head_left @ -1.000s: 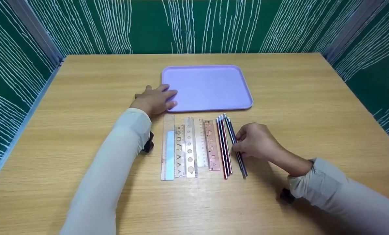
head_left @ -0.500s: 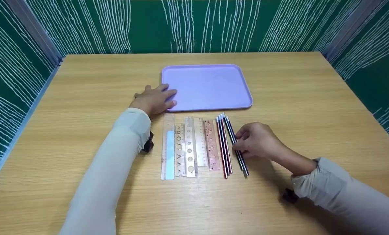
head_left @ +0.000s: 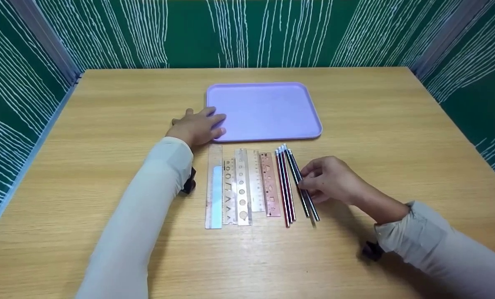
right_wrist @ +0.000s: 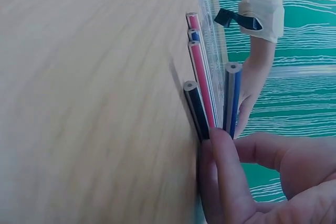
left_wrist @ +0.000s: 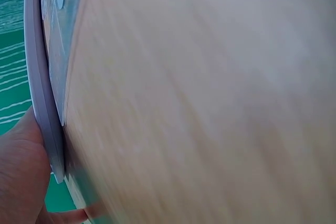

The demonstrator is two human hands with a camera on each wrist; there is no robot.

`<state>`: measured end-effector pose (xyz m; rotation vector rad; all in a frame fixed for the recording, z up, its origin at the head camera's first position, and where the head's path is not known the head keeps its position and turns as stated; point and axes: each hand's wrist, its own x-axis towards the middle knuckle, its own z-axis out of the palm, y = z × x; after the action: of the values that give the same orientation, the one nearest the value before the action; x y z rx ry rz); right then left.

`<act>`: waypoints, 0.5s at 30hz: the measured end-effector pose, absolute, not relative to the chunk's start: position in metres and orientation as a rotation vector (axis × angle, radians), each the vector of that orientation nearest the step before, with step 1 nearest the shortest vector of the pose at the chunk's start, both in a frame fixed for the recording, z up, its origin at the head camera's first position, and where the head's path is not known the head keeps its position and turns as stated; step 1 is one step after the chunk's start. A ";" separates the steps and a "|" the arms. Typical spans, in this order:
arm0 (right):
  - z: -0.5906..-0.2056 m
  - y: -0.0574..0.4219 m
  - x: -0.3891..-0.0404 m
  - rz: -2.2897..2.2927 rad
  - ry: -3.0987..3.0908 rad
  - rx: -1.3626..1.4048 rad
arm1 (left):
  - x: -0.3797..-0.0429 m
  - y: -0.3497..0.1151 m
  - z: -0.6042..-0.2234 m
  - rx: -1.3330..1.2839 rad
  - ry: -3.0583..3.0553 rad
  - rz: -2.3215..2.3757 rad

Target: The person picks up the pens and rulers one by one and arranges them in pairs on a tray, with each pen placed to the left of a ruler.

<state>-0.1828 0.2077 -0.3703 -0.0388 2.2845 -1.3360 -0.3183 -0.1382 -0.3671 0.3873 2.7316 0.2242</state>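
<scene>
My right hand [head_left: 332, 180] pinches a dark blue striped pencil [right_wrist: 232, 100], whose near end is raised off the table. Below it in the right wrist view, a black striped pencil [right_wrist: 196, 109] lies close to the fingertips. Several striped pencils [head_left: 285, 189], some red, lie side by side to the left. My left hand [head_left: 195, 126] rests on the left edge of the purple tray [head_left: 268, 112], fingers spread; the left wrist view shows only part of that hand beside the rim. No items lie on the tray.
Left of the pencils is a row of rulers: a clear one with a blue strip [head_left: 217, 195], stencil rulers [head_left: 242, 182] and a pink one [head_left: 269, 182]. The wooden table [head_left: 376, 112] meets green, white-streaked walls [head_left: 189, 37] behind and at both sides.
The held pencil's near end has swung right and lifted, parting from the dark pencil beside it. My right hand has shifted slightly right; the left hand stays in place.
</scene>
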 end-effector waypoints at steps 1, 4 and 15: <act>-0.371 0.208 -0.183 -1.340 2.272 -0.044 | -0.318 -0.138 -0.367 0.385 2.731 0.224; -0.373 0.208 -0.183 -1.346 2.240 -0.042 | -0.319 -0.138 -0.368 0.384 2.731 0.221; -0.378 0.210 -0.184 -1.454 2.125 -0.026 | -0.318 -0.139 -0.367 0.392 2.739 0.225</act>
<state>-0.1842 0.2102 -0.3782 -0.0259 2.1249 -1.4537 -0.3179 -0.1387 -0.3668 0.3919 2.7391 0.2249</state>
